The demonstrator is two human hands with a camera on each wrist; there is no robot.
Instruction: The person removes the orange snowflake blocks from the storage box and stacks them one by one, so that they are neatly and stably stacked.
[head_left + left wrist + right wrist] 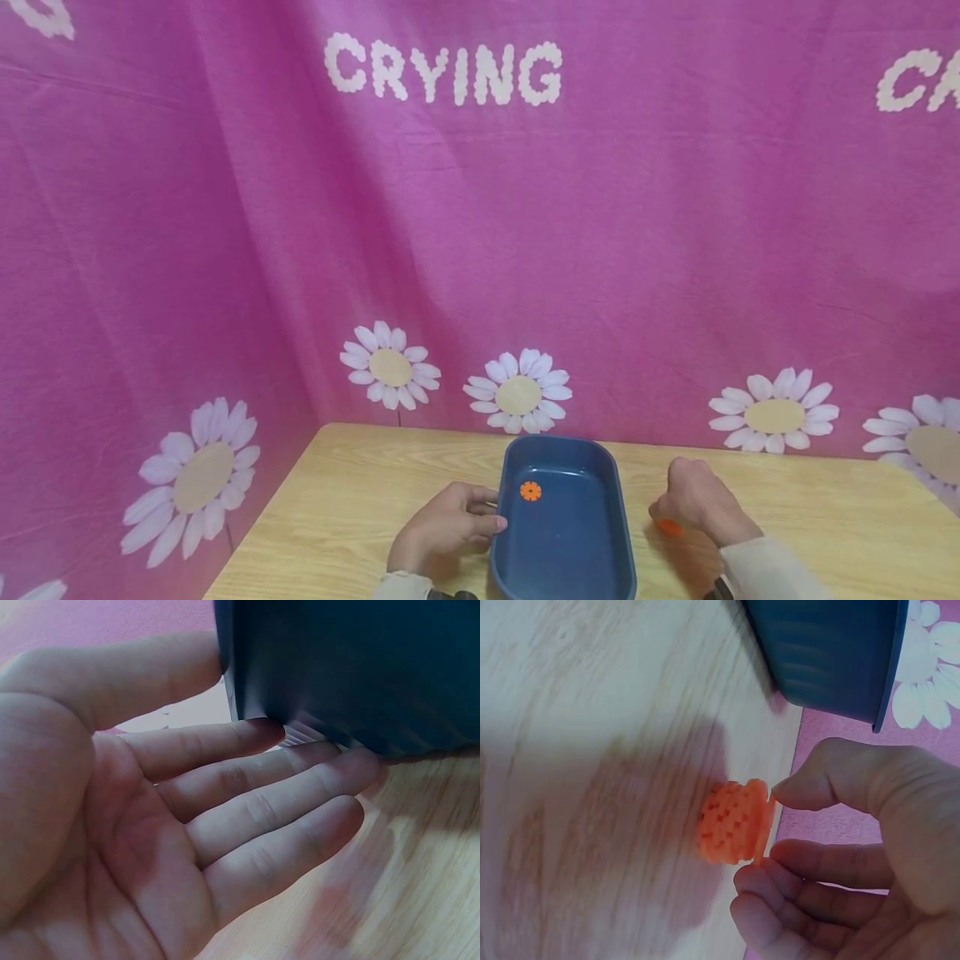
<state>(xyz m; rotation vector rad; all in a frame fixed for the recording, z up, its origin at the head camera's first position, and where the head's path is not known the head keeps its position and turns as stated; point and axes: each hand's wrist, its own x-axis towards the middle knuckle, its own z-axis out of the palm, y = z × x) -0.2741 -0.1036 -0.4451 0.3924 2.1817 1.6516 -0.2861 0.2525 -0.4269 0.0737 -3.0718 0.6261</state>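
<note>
A deep navy-blue rectangular tray (558, 533) stands on the table with one orange notched disc (530, 491) lying flat inside, towards its far left. My left hand (453, 521) holds the tray's left side, thumb over the rim and fairly straight fingers against the outer wall (337, 675). To the right of the tray, my right hand (697, 500) pinches an orange notched disc (766, 825) between thumb and fingertips. That disc is at the top of a short stack of orange discs (727, 825) on the table; my hand covers most of the stack in the head view.
The pale wooden table (360, 492) runs back to a pink cloth (600, 250) with printed daisies and letters, which hangs behind it and along the left side. Table surface lies on both sides of the tray.
</note>
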